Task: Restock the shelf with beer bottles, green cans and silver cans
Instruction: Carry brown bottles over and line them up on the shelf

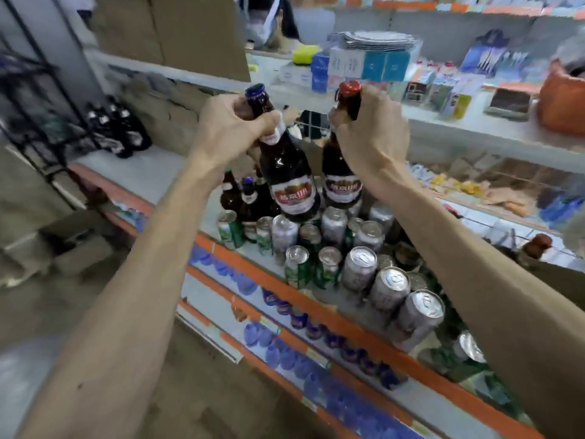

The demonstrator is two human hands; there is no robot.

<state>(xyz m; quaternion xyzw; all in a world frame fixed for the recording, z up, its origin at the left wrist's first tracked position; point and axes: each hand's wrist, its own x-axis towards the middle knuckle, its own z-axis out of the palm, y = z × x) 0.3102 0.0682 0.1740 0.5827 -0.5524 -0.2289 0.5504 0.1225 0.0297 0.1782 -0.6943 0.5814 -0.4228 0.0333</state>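
My left hand grips the neck of a blue-capped beer bottle, held above the shelf. My right hand grips a red-capped beer bottle just beside it. Below, green cans and silver cans stand on that shelf near its orange edge.

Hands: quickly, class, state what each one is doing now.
Left hand: grips the blue-capped beer bottle by its neck.
Right hand: grips the red-capped beer bottle by its neck.

Above the cans on the shelf, left bottle beside right bottle; more bottles behind-left.
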